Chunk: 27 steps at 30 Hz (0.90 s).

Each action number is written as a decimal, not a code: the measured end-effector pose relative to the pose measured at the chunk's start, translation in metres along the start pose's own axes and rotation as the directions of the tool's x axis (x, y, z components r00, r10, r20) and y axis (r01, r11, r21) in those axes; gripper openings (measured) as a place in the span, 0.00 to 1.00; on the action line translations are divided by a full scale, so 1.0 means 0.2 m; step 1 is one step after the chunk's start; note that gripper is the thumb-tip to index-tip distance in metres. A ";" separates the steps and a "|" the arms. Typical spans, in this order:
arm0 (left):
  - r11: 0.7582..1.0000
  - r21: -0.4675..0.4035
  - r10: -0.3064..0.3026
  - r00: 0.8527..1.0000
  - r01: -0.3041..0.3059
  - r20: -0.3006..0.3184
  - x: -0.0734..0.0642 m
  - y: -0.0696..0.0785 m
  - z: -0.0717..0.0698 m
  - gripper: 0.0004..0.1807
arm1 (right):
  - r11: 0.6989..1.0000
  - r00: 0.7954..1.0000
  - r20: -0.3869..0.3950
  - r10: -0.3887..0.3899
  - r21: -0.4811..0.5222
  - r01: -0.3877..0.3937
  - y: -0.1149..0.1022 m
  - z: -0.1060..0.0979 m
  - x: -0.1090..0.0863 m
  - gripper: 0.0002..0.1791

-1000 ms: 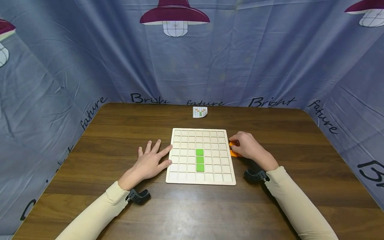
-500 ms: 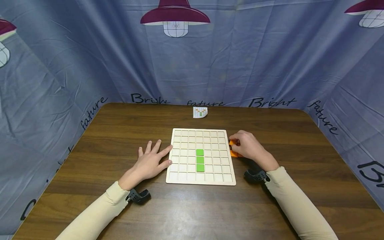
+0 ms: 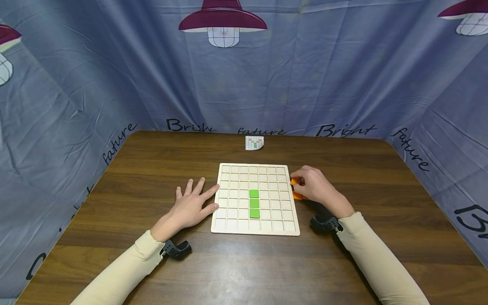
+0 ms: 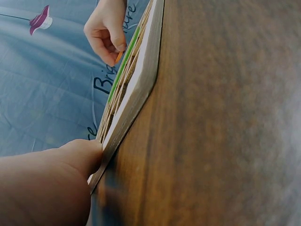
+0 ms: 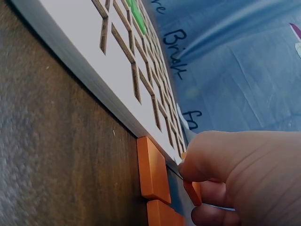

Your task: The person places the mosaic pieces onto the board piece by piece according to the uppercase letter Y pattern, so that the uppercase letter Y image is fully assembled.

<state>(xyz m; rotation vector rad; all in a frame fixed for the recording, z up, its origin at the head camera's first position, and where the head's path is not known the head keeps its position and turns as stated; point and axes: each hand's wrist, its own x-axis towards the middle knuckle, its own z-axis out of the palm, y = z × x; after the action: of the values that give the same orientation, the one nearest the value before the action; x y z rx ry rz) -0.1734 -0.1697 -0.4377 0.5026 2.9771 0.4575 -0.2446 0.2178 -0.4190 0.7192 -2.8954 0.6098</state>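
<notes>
My left hand (image 3: 188,209) lay spread on the surface (image 3: 244,267), palm down, with the forefinger and thumb tips touching the left edge of the board (image 3: 234,203). My right hand (image 3: 314,186) was just beyond the opposite edge, thumb and finger pinching an orange tile (image 5: 192,190). The held tile was tilted up and just beside the board; I could not tell whether it touched the rim. Below that hand, nearer me, two loose tiles (image 5: 154,172), also orange, lay next to each other on the surface, close by the board's right edge, and my fingers partly covered that spot from above.

The board lay flat in front of me between my hands, pale and divided into a square grid. Three green tiles (image 3: 254,203) sat in its middle column, one behind another, in the fourth, fifth and sixth rows from the far side.

Past the board, near the back of the surface, was a small card (image 3: 254,143) with a curled corner, printed with a grid and orange and green squares. Behind it hung a blue curtain (image 3: 324,76) with dark red lamps and black lettering.
</notes>
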 end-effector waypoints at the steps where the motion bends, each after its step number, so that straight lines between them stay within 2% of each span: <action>1: 1.000 0.001 0.000 1.000 0.000 0.000 0.00 0.00 0.00 0.34 | 1.000 1.000 0.001 -0.001 -0.001 0.001 0.00 0.00 0.00 0.17; 18: 1.000 0.007 -0.006 1.000 0.006 0.001 0.00 0.00 -0.01 0.33 | 1.000 1.000 0.026 -0.011 0.023 0.010 -0.05 -0.01 0.01 0.17; 27: 1.000 0.002 -0.003 1.000 0.003 -0.001 -0.01 0.00 -0.01 0.33 | 0.997 0.998 0.003 -0.068 0.046 0.068 -0.11 0.02 0.05 0.16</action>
<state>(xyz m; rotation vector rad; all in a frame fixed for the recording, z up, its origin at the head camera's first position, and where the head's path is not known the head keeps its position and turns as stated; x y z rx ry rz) -0.1725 -0.1702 -0.4364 0.4985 2.9795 0.4546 -0.2433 0.1936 -0.4134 0.8221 -2.8567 0.6688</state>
